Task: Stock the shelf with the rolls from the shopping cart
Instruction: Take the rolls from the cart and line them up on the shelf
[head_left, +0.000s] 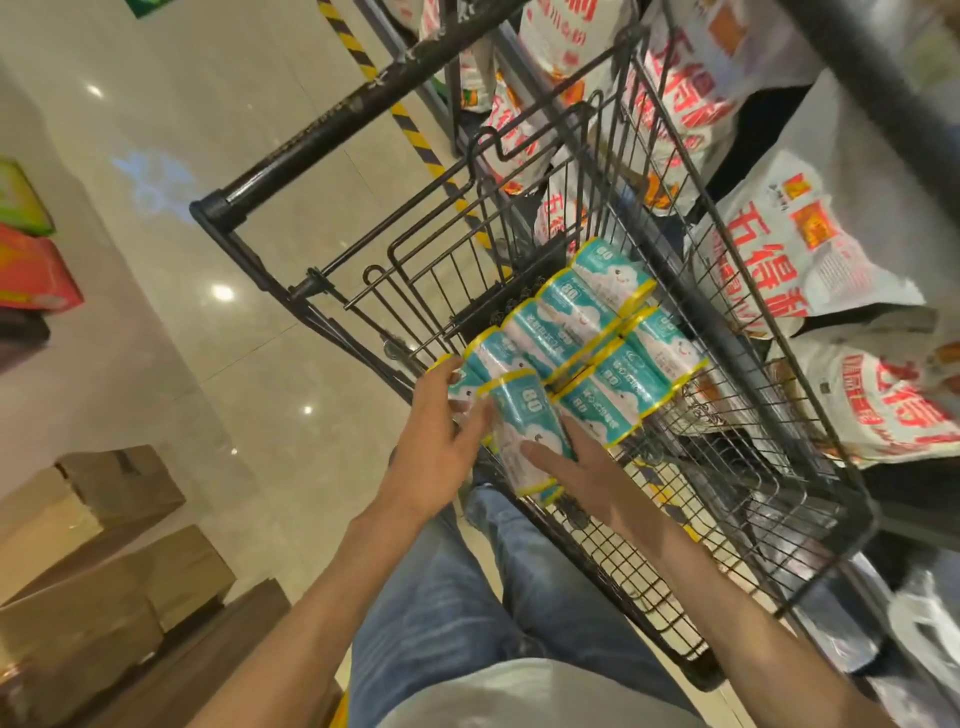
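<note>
Head camera looks steeply down, close above the cart.

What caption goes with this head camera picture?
Both hands, left and right, hold one roll over the cart of rolls.

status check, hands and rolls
Left hand and right hand both on one roll. Other rolls in cart. Nothing blocking.
</note>
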